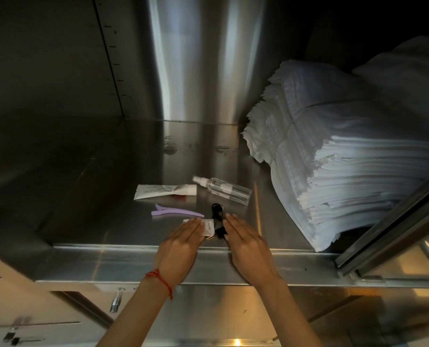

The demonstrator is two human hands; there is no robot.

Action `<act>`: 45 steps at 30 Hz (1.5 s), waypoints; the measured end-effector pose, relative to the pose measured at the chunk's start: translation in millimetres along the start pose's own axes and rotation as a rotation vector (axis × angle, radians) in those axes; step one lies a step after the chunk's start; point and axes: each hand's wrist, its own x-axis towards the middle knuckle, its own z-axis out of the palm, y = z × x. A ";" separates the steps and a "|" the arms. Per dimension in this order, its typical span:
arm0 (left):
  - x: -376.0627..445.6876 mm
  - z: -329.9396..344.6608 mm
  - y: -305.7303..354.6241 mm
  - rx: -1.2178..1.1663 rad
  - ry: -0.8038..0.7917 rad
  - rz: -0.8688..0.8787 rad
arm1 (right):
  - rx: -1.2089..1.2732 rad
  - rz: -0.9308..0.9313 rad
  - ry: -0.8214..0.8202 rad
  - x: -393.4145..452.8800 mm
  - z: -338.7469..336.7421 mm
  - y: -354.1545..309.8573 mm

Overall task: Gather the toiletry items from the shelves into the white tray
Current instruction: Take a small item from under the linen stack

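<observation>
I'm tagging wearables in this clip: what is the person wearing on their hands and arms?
Both forearms are bare, with no sleeves and no gloves in view. The left hand has a red braided string bracelet at its wrist. The right hand shows no ring, watch or band.

A tall stack of folded white cloths point(353, 156) is sitting on the right side of the steel shelf point(123, 196), reaching close to its front edge. Another pale bundle point(408, 71) is lying behind and above it, partly in shadow. A sliding door frame point(393, 221) is crossing the lower right corner. Below the shelf, cabinet fronts with metal handles point(115, 301) are showing.
</observation>
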 end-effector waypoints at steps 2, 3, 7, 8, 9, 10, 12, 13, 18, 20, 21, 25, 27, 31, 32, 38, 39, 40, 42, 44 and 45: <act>-0.2 0.2 -0.2 0.003 -0.002 0.003 | -0.001 -0.001 -0.003 -0.2 0.1 -0.3; -0.1 0.4 -0.1 0.003 -0.002 0.004 | -0.001 0.000 -0.005 -0.3 -0.1 -0.4; 0.1 1.8 -0.2 -0.002 -0.003 0.004 | 0.003 -0.004 0.008 0.1 0.5 -1.2; -0.1 2.1 -0.4 0.001 -0.006 0.005 | 0.003 -0.006 0.013 0.2 0.7 -1.3; -0.4 2.4 -0.6 0.005 -0.009 0.006 | 0.000 -0.008 0.018 0.3 0.8 -1.4; -0.6 2.7 -0.9 0.008 -0.011 0.007 | -0.005 -0.011 0.024 0.3 0.8 -1.5; -0.8 3.1 -1.2 0.006 -0.005 0.008 | -0.017 -0.012 0.033 0.1 0.9 -1.5; -0.9 2.9 -1.1 0.007 -0.004 0.009 | -0.021 -0.011 0.036 -0.1 0.9 -1.7; -2.2 -0.4 0.6 0.011 -0.006 0.005 | -0.018 -0.002 0.063 -0.6 0.0 -4.3; -2.5 -2.0 1.2 0.010 -0.002 0.004 | -0.006 0.016 0.080 -0.4 -1.4 -5.6; -2.5 -2.8 1.5 0.009 0.005 0.005 | -0.002 0.026 0.085 -0.2 -2.2 -6.2; -2.3 -7.0 3.4 0.018 0.009 0.024 | 0.002 0.041 0.083 -1.0 -6.7 -10.2; -2.5 -8.0 4.5 0.017 0.010 0.029 | 0.001 0.047 0.086 -1.2 -10.1 -12.5; -2.3 -8.1 7.7 -0.012 0.027 0.029 | -0.011 0.074 0.090 0.2 -19.7 -14.7; -1.4 -8.8 8.9 -0.018 0.028 0.026 | -0.013 0.084 0.091 0.5 -22.5 -14.9; 9.0 -17.2 17.1 -0.007 0.008 0.008 | -0.014 0.151 0.062 -2.2 -37.0 -16.8; 11.0 -19.0 18.8 -0.011 0.003 0.002 | -0.013 0.165 0.060 -3.0 -39.5 -17.1; 12.7 -20.4 20.4 -0.018 -0.001 0.001 | -0.014 0.178 0.059 -3.7 -42.2 -17.3; 16.1 -21.3 23.0 -0.039 -0.018 0.005 | -0.027 0.208 0.051 -6.0 -48.0 -17.7; 19.8 -19.0 24.3 -0.059 -0.042 0.013 | -0.027 0.256 0.032 -9.5 -53.7 -17.9; 20.9 -18.3 25.1 -0.088 -0.072 0.010 | -0.017 0.291 0.013 -11.6 -56.6 -18.1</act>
